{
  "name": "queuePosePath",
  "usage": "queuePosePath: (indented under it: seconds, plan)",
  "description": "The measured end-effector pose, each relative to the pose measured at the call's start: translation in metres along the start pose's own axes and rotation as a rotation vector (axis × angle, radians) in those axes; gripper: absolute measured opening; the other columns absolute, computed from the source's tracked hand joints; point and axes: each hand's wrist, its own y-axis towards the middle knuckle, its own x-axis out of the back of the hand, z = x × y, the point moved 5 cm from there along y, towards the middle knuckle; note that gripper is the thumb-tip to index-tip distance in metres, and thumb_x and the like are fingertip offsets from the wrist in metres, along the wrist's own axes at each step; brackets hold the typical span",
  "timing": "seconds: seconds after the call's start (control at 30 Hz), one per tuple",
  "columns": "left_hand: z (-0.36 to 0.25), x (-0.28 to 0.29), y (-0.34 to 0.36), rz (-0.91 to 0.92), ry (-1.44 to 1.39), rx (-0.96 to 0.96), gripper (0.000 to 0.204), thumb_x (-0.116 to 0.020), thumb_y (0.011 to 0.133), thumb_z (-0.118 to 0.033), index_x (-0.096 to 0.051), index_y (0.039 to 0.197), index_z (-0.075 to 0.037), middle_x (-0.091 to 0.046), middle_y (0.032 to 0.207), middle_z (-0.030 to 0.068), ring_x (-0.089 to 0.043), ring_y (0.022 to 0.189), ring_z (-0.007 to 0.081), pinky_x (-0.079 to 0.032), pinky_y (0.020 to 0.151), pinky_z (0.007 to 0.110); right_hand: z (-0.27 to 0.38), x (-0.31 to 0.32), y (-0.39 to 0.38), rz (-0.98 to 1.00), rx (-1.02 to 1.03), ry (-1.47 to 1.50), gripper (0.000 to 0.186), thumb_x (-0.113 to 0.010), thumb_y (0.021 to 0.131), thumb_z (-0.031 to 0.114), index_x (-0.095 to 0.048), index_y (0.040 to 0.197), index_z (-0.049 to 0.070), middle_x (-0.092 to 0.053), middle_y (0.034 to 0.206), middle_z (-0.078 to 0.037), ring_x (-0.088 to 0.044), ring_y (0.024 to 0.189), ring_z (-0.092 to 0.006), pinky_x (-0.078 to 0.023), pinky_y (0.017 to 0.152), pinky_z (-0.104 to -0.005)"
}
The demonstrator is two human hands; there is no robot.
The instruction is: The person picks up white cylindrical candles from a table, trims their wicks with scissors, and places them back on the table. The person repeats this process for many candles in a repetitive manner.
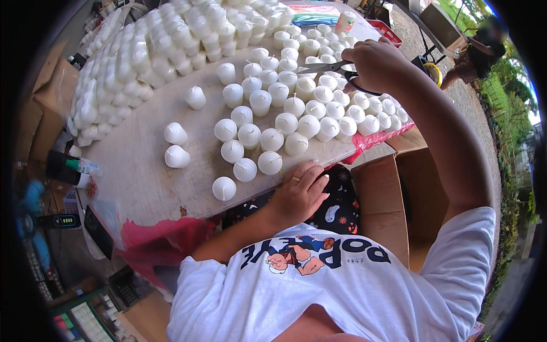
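While I watched from afar through the head camera, the right hand (pixel 373 62) was curled around the black handles of the scissors (pixel 320 67), one handle loop showing below the fingers. The blades were parted and pointed left across the white candles (pixel 260 103); I took the raised forearm to be keeping that hand above them, so that none got knocked.

The left hand (pixel 300 191) lay at the near edge of the table (pixel 137 191), fingers extended and loosely spread, with nothing in its grasp that I could see, though its underside was hidden. I judged it was there as a rest, perhaps to steady the body.

The candles stood upright on the tabletop, packed closely under and beyond the scissors and more loosely toward the left, three of them well apart from the group. Standing on their bases, they left their tops exposed.

At the back left rose a heap of wrapped candles (pixel 142 51), probably bagged to hold them together. Red plastic sheeting (pixel 162 239) hung over the front edge, maybe as a cover, and a cardboard box (pixel 380 199) stood beside the lap, handy to the right arm.
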Motion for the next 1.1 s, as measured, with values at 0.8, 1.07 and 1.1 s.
queuePosePath:
  seconds: [0.8,1.07,1.1]
  plan:
    - [0.000,0.001,0.001,0.027,0.001,0.010,0.035,-0.072,0.078,-0.018,-0.060,0.107,-0.003,-0.053,0.114,0.0130,-0.051,0.115,0.0320,-0.041,0.097,0.044,-0.031,0.002,0.032,0.163,0.008,0.047,0.059,-0.089,0.053,0.031,-0.068,0.102,0.008,-0.069,0.088,-0.010,-0.066,0.087,-0.0290,-0.049,0.072,-0.0418]
    - [0.000,0.001,0.000,0.022,-0.001,0.013,0.034,-0.072,0.078,-0.019,-0.060,0.106,-0.003,-0.053,0.115,0.0127,-0.051,0.116,0.0315,-0.041,0.098,0.043,-0.022,-0.001,0.025,0.051,-0.019,0.241,0.070,-0.079,0.066,0.056,-0.061,0.112,0.007,-0.066,0.103,-0.015,-0.063,0.096,-0.0342,-0.049,0.082,-0.0408]
    - [0.000,0.001,0.000,0.023,-0.001,0.013,0.034,-0.072,0.078,-0.019,-0.060,0.106,-0.003,-0.053,0.115,0.0127,-0.051,0.116,0.0315,-0.041,0.098,0.043,-0.018,-0.006,0.030,0.053,-0.022,0.260,0.068,-0.077,0.068,0.058,-0.061,0.112,0.008,-0.066,0.104,-0.015,-0.062,0.097,-0.0339,-0.049,0.081,-0.0414]
